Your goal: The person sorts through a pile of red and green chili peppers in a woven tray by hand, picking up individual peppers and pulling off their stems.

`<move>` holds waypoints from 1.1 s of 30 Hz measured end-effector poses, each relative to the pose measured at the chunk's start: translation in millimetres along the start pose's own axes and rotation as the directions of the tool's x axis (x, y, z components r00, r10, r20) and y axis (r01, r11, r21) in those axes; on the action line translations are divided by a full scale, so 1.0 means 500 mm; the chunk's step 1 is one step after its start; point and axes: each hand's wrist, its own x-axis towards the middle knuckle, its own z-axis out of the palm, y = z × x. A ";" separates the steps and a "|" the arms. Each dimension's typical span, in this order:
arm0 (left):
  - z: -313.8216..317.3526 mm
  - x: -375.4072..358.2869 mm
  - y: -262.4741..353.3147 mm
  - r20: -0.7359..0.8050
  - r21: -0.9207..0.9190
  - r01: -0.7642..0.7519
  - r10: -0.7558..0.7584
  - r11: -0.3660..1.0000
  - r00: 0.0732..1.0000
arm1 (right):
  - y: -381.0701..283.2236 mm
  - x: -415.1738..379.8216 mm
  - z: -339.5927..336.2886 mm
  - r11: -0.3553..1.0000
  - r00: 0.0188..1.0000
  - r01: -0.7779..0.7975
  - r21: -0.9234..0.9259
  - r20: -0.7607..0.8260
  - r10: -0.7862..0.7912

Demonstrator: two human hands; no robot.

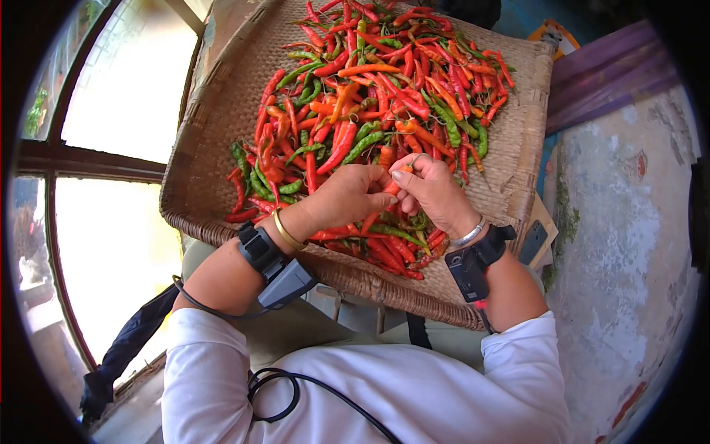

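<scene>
Between my two hands is an orange-red chili pepper [394, 186], held above the front part of a heap of chilies. My left hand [349, 194] pinches its body between thumb and fingers. At the pepper's stem end, the thumb and fingertips of my right hand [435, 191] are closed on it. Red, orange and green chilies [399, 96] fill much of a shallow woven basket [510, 159]. More chilies [384, 251] lie under and in front of my hands, close to the near rim. My fingers partly cover the pepper.
Tall window panes [111, 244] with dark frames stand at the left. A worn, patchy wall or floor surface [621, 222] is on the right, below a purple cloth [614, 70]. Wrist devices [470, 270] sit on both arms, and a black cable [333, 399] crosses the white shirt.
</scene>
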 end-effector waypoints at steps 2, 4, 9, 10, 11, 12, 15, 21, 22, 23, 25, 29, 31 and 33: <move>-0.003 -0.006 0.012 0.032 0.032 0.032 -0.033 0.999 0.999 | -0.005 0.000 -0.005 0.998 0.997 -0.020 0.057 -0.070 0.024; -0.005 -0.009 0.019 0.066 0.066 0.063 -0.067 0.996 0.996 | -0.008 0.002 -0.017 0.993 0.994 0.002 0.119 -0.112 0.011; -0.008 -0.005 0.001 0.062 0.196 0.008 -0.020 0.981 0.998 | -0.028 0.007 -0.066 0.943 0.965 0.096 0.318 -0.261 -0.010; -0.010 -0.006 0.000 0.062 0.197 0.006 -0.019 0.980 0.998 | -0.030 0.008 -0.074 0.943 0.965 0.097 0.318 -0.262 -0.011; -0.012 -0.007 -0.001 0.057 0.321 -0.049 0.033 0.946 0.998 | -0.033 0.008 -0.083 0.954 0.973 0.047 0.296 -0.231 0.023; -0.014 -0.008 -0.001 0.057 0.439 -0.101 0.085 0.893 0.995 | -0.036 0.008 -0.094 0.963 0.978 -0.003 0.271 -0.200 0.059; -0.015 -0.007 -0.010 0.085 0.494 -0.135 0.107 0.859 0.991 | -0.049 0.010 -0.120 0.938 0.995 0.080 0.337 -0.089 -0.053; -0.012 -0.007 -0.006 0.084 0.500 -0.123 0.093 0.857 0.992 | -0.096 0.006 -0.115 0.702 0.887 0.429 0.568 -0.410 -0.210; -0.011 -0.006 -0.011 0.086 0.502 -0.124 0.094 0.856 0.992 | -0.081 0.007 -0.121 0.701 0.887 0.431 0.568 -0.412 -0.211; -0.008 -0.004 -0.022 0.098 0.499 -0.160 0.128 0.851 0.987 | -0.066 0.007 -0.125 0.815 0.939 0.320 0.483 -0.272 -0.208; -0.006 -0.005 -0.019 0.107 0.495 -0.195 0.163 0.847 0.981 | -0.059 0.004 -0.115 0.949 0.989 0.146 0.281 -0.074 -0.130; -0.005 -0.008 -0.015 0.213 0.554 -0.184 0.076 0.812 0.974 | -0.070 -0.013 -0.056 0.951 0.999 0.052 -0.303 0.007 -0.053; -0.005 -0.009 -0.015 0.213 0.598 -0.205 0.093 0.775 0.973 | -0.055 -0.010 -0.049 0.917 0.999 0.043 -0.396 0.034 -0.032; -0.005 -0.011 -0.009 0.196 0.679 -0.133 -0.004 0.722 0.981 | -0.026 -0.002 -0.047 0.827 0.994 0.110 -0.551 0.077 -0.080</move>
